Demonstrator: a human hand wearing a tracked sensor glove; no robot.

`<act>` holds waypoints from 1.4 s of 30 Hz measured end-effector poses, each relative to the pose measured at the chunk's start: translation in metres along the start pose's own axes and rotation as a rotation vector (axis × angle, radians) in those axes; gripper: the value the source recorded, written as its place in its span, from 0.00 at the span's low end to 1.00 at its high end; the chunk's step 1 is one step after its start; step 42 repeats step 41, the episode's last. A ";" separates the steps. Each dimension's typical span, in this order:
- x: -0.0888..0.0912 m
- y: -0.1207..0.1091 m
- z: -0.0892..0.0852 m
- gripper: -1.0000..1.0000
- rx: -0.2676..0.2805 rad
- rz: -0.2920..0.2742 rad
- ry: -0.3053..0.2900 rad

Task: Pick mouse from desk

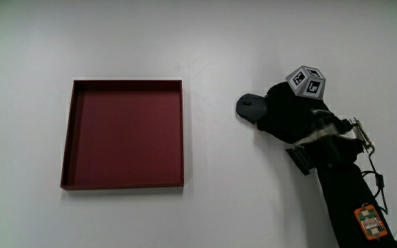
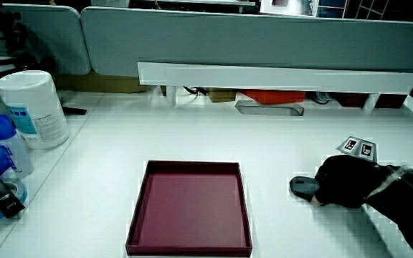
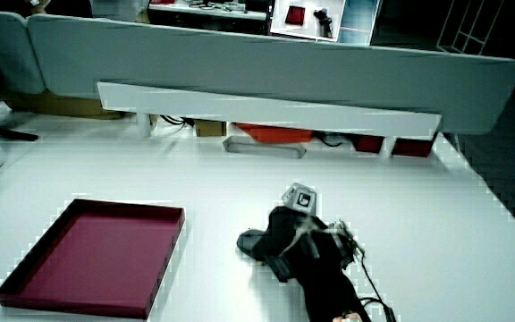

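A dark grey mouse (image 1: 249, 106) lies on the white desk beside the dark red tray (image 1: 69, 135). The gloved hand (image 1: 289, 114) rests over the mouse's end away from the tray and covers most of it; only the tray-facing end shows. The patterned cube (image 1: 307, 80) sits on the hand's back. In both side views the mouse (image 2: 304, 187) (image 3: 251, 241) still lies flat on the desk under the hand (image 2: 344, 183) (image 3: 286, 238). The fingers wrap down over the mouse.
The shallow square tray (image 2: 138, 215) (image 3: 170, 245) holds nothing. A white wipes canister (image 2: 31, 107) and blue bottles (image 2: 6, 143) stand at the desk's edge in a side view. A white shelf (image 2: 278, 75) runs along the low partition.
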 end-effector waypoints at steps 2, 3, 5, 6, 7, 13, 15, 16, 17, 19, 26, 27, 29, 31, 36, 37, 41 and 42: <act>0.000 -0.001 0.002 1.00 0.005 0.011 0.004; 0.000 -0.001 0.002 1.00 0.011 0.011 -0.001; -0.003 -0.003 0.004 1.00 0.014 0.023 0.001; -0.003 -0.005 0.005 1.00 0.037 0.024 -0.007; -0.003 -0.005 0.006 1.00 0.036 0.027 -0.005; -0.019 -0.017 0.021 1.00 0.048 0.077 -0.017; -0.026 -0.021 0.026 1.00 0.068 0.087 -0.022; -0.029 -0.021 0.028 1.00 0.071 0.102 -0.023; -0.035 -0.024 0.031 1.00 0.083 0.108 -0.026; -0.043 -0.026 0.035 1.00 0.084 0.128 -0.024; -0.085 -0.029 0.036 1.00 -0.004 0.201 0.052; -0.090 -0.028 0.035 1.00 -0.027 0.206 0.071; -0.110 -0.041 0.044 1.00 0.099 0.295 -0.005; -0.114 -0.030 0.037 1.00 -0.016 0.264 0.047; -0.151 -0.044 0.039 1.00 0.059 0.382 0.001; -0.158 -0.047 0.039 1.00 0.074 0.406 -0.008; -0.174 -0.040 0.034 1.00 0.073 0.396 -0.011; -0.174 -0.040 0.034 1.00 0.073 0.396 -0.011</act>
